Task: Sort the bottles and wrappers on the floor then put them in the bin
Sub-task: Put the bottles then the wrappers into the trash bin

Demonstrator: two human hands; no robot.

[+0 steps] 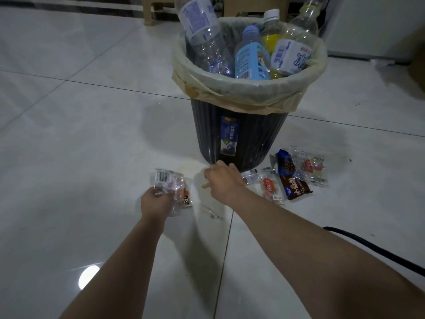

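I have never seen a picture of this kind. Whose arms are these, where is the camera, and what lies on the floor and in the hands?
There is only one picture. The camera sits on the person's head and looks down, so the two bare arms are that person's own. The left hand grips a bunch of clear wrappers. The right hand reaches down beside the foot of the bin. I cannot tell whether its fingers hold anything. The bin is lined with a pale bag and holds several plastic bottles. Some loose wrappers lie on the tiled floor to its right.
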